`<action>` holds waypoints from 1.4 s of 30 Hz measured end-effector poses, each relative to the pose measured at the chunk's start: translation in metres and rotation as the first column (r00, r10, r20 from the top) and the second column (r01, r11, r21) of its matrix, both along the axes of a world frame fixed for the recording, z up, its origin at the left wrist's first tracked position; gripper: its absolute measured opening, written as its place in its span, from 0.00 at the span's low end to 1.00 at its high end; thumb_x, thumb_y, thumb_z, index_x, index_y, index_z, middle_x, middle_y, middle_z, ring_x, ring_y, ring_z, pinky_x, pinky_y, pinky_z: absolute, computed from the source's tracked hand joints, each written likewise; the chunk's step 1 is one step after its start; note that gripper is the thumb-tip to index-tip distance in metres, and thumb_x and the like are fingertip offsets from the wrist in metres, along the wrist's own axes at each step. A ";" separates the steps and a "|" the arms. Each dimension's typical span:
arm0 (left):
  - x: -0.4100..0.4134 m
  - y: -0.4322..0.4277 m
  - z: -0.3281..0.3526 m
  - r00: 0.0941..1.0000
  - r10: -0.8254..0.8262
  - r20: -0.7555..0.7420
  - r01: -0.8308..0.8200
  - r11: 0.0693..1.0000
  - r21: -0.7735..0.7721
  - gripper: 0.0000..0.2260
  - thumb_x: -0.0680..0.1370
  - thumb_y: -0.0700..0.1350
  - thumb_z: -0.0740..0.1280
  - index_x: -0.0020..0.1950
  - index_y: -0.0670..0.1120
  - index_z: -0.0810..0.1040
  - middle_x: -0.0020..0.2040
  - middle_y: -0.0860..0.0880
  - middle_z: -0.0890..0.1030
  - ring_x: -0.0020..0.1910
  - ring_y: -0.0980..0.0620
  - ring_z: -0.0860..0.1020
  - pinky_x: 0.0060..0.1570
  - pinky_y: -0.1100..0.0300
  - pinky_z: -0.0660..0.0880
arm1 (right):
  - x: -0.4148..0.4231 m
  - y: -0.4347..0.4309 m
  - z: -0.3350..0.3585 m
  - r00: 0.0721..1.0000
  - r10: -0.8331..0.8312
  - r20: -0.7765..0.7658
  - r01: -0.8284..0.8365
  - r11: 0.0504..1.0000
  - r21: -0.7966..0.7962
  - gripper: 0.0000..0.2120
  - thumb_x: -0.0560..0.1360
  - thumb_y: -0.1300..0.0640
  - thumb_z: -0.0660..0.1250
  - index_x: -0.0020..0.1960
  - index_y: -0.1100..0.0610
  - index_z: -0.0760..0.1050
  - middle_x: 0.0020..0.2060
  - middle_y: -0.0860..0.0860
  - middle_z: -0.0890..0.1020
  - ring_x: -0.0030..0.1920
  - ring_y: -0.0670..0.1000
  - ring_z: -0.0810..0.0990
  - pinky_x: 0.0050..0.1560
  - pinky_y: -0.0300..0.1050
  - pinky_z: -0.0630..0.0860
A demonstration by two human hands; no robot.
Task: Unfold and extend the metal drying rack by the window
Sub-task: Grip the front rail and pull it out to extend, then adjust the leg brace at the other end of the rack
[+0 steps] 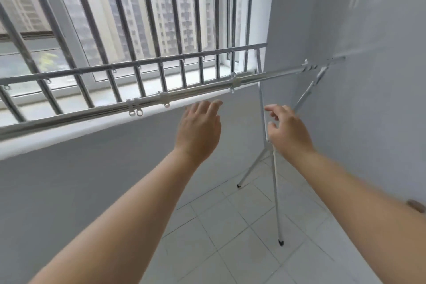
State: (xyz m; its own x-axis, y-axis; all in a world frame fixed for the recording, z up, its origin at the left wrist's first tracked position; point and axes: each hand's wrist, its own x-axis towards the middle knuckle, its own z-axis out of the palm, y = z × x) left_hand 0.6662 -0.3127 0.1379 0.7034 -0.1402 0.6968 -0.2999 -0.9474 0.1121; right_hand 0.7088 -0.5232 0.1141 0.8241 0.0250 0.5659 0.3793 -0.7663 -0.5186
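Note:
The metal drying rack [196, 90] stands along the window wall. Two long rails run from the left edge to the right, the nearer one carrying white plastic clips. Its crossed thin legs [275, 191] stand on the tiled floor at the right end. My left hand [198, 129] is held just below the near rail, fingers apart, touching nothing. My right hand [288, 129] hovers in front of the legs' crossing point with its fingers loosely curled, and holds nothing.
A barred window [138, 18] with a white sill fills the upper left. A grey side wall [368, 76] closes in on the right, close to the rack's end. White floor tiles [219, 226] lie below.

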 end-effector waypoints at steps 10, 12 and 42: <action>0.089 -0.104 -0.045 0.952 -0.008 -0.306 -0.006 0.999 -0.046 0.19 0.80 0.45 0.57 0.72 0.48 0.64 0.66 0.47 0.72 0.64 0.46 0.69 0.64 0.52 0.65 | 0.058 -0.134 -0.040 0.973 -0.132 -0.192 0.143 0.989 0.048 0.17 0.75 0.64 0.58 0.61 0.53 0.74 0.49 0.50 0.76 0.46 0.53 0.75 0.46 0.46 0.74; 0.107 -0.123 -0.054 0.932 -0.008 -0.363 -0.027 0.995 -0.092 0.19 0.80 0.45 0.57 0.72 0.48 0.64 0.67 0.47 0.71 0.65 0.46 0.68 0.65 0.53 0.65 | 0.071 -0.154 -0.049 0.962 -0.147 -0.230 0.160 0.986 0.038 0.17 0.75 0.63 0.58 0.61 0.53 0.74 0.48 0.50 0.76 0.46 0.53 0.76 0.46 0.46 0.74; 0.425 -0.249 -0.144 0.722 -0.126 -0.681 -0.024 0.978 -0.206 0.24 0.76 0.48 0.64 0.71 0.49 0.65 0.67 0.48 0.72 0.65 0.47 0.70 0.60 0.52 0.70 | 0.356 -0.194 -0.068 0.867 -0.096 -0.489 0.271 0.914 0.302 0.15 0.71 0.49 0.70 0.52 0.55 0.74 0.46 0.48 0.79 0.46 0.50 0.77 0.45 0.43 0.70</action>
State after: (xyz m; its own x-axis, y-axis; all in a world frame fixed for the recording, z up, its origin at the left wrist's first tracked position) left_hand 1.0908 -0.5614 -0.0062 0.9931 -0.1107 0.0396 -0.1162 -0.8707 0.4779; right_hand 1.0645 -0.7173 0.0465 0.9578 -0.2794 0.0672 -0.0961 -0.5319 -0.8414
